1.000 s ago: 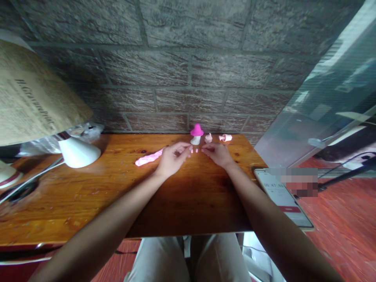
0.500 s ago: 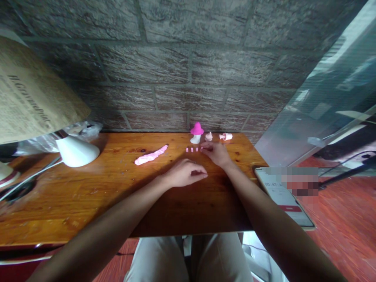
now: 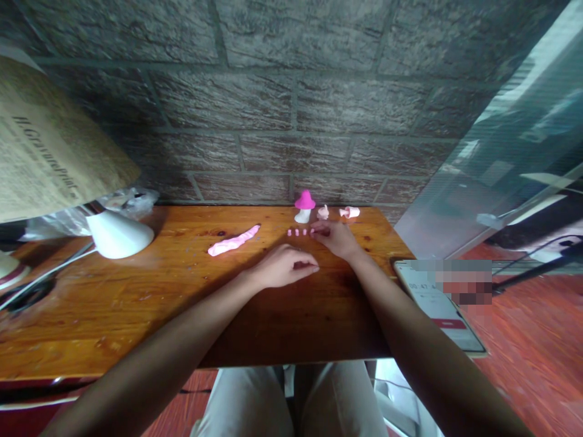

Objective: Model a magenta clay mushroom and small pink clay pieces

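Observation:
My left hand (image 3: 286, 266) rests on the wooden table (image 3: 136, 303) with its fingers curled under; whether anything is in them I cannot see. My right hand (image 3: 334, 237) lies further back, fingertips pinched at the right end of a short row of small pink clay bits (image 3: 298, 232). A long pink clay roll (image 3: 233, 241) lies to the left of the hands. Behind the bits stand a clay mushroom (image 3: 304, 206) with a magenta cap and white stem, a small pale pink clay piece (image 3: 323, 212) and a pink clay curl (image 3: 350, 212).
A white lamp base (image 3: 119, 233) with a newsprint shade (image 3: 50, 145) stands at the left, with a cable (image 3: 40, 282) and crumpled plastic (image 3: 122, 200) near it. A phone (image 3: 439, 303) lies at the table's right edge. A brick wall (image 3: 291, 103) rises behind.
My left hand has pulled back from the clay bits toward me and curled onto the table. My right hand has stayed at the row of bits.

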`<control>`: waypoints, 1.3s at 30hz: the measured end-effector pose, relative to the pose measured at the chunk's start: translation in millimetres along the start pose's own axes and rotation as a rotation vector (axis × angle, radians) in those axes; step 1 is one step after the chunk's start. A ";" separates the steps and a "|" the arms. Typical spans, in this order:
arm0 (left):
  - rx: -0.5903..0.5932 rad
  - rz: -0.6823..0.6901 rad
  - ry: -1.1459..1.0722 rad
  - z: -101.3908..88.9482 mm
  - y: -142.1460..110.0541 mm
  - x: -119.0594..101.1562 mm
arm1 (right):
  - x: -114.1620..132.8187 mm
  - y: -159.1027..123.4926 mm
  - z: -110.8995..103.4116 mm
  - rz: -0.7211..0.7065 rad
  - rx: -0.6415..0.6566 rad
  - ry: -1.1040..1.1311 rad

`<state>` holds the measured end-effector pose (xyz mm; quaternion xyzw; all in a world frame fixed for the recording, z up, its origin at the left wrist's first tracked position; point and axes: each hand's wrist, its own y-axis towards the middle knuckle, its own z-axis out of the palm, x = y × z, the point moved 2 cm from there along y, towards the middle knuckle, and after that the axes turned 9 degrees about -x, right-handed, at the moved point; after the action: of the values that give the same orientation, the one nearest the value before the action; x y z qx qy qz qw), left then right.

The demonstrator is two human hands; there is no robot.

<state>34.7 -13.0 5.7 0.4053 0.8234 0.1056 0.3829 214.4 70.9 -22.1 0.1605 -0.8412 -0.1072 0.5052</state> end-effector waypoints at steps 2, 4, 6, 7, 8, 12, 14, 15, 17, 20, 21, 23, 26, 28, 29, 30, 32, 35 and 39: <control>0.000 0.005 0.007 0.0 0.0 0.1 | 0.1 0.0 -0.4 0.001 0.000 0.002; -0.003 0.007 0.011 -0.3 -0.1 0.3 | 1.2 -0.3 -0.7 0.001 -0.005 0.006; -0.001 0.007 0.013 -0.3 -0.2 0.5 | 2.3 -0.6 -0.8 0.000 -0.011 0.012; 0.004 0.006 0.015 -0.3 -0.2 0.5 | 2.6 -0.6 -0.8 -0.001 -0.010 0.016; 0.008 0.004 0.017 -0.2 -0.2 0.5 | 2.8 -0.6 -0.8 -0.004 -0.007 0.021; -0.005 0.004 0.019 -0.4 0.0 -0.8 | 1.3 -0.1 -0.8 -0.010 0.010 0.024; -0.011 0.004 0.016 -0.8 0.1 -1.9 | 0.1 0.2 -0.5 -0.002 0.014 0.019; -0.011 0.003 0.012 -0.9 0.2 -2.3 | -0.4 0.2 -0.3 0.002 0.012 0.020; -0.010 -0.002 0.003 -1.0 0.3 -2.9 | -0.8 0.0 0.1 0.009 0.000 0.026; -0.020 -0.001 -0.009 -0.9 0.4 -2.7 | -0.6 -0.5 0.9 0.013 -0.015 0.035; -0.020 0.001 -0.008 -0.7 0.4 -2.5 | -0.4 -0.7 1.1 0.010 -0.016 0.037; -0.020 0.002 -0.004 -0.4 0.4 -2.0 | 0.0 -0.8 1.2 -0.003 -0.019 0.030; -0.010 -0.001 0.014 -0.3 0.2 -1.3 | -0.7 -0.5 0.9 -0.002 -0.026 -0.006; -0.003 -0.002 0.026 -0.4 0.1 -1.1 | -1.6 -0.2 0.8 0.007 -0.021 -0.020; 0.001 -0.001 0.030 -0.5 0.1 -1.1 | -2.0 0.0 0.9 0.010 -0.018 -0.020; 0.004 0.000 0.031 -0.5 0.0 -1.1 | -2.2 0.2 0.9 0.010 -0.015 -0.016; 0.007 0.000 0.030 -0.6 0.0 -1.1 | -1.6 0.5 0.9 0.006 -0.009 -0.005; 0.004 0.000 0.027 -0.4 -0.1 -0.9 | 1.5 0.2 0.1 -0.003 -0.007 -0.008; 0.016 0.007 0.029 0.3 -0.2 -0.3 | 5.7 -1.0 -1.5 -0.020 -0.019 -0.042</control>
<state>34.9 -13.4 5.5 0.4098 0.8282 0.1063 0.3674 213.4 67.8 -17.1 0.1617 -0.8490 -0.1234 0.4877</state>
